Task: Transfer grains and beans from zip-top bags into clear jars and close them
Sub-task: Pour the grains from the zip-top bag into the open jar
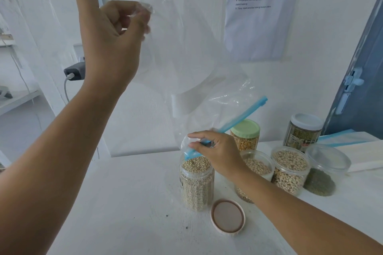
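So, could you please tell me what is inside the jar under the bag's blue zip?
The open jar holds small pale grains, filled almost to its rim. The right hand and bag mouth cover part of the top.

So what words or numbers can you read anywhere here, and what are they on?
Paper sheet on the wall: five numbered lines under a heading; only the numbers "1" to "5" read surely, the words are too blurred.
Dark jar with the white lid: has a printed label, too small to read.
Front jar of grains: dark marks, unreadable.
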